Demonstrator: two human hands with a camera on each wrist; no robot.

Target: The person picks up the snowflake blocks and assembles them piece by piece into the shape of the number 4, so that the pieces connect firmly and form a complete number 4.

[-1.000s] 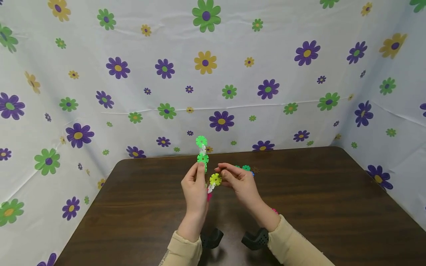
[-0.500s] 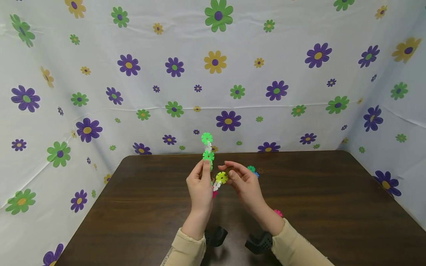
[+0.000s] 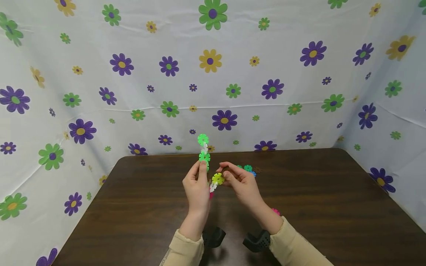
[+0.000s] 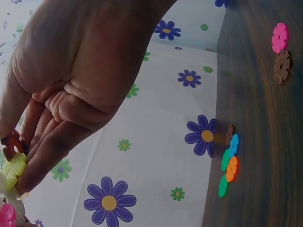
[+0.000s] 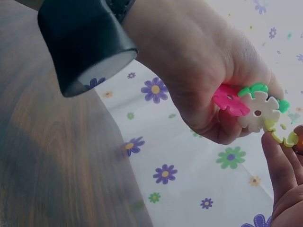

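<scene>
My left hand (image 3: 197,190) pinches a chain of slotted plastic snowflake discs between thumb and fingers, held up above the table. A green disc (image 3: 203,139) tops the chain, with a white disc (image 3: 205,149) and more green below it. Its lower end bends toward the right through a pink disc (image 5: 230,100) and a white disc (image 5: 258,112) to a yellow disc (image 3: 217,179). My right hand (image 3: 244,183) pinches a brown disc (image 4: 13,144) against the yellow one's edge; whether their slots interlock I cannot tell. The left palm hides part of the chain.
On the dark wooden table (image 3: 143,207) lie a loose green disc (image 3: 247,168) and a blue disc (image 3: 253,173) behind my right hand. An orange disc (image 4: 232,169) lies among them. A pink disc (image 4: 280,38) touches another brown disc (image 4: 281,67). A flowered curtain (image 3: 186,81) stands behind.
Half a second ago my right fingers stood more loosely apart; now thumb and finger have closed in around the brown disc beside the yellow one. My left hand keeps its grip. The head view shifts slightly.
</scene>
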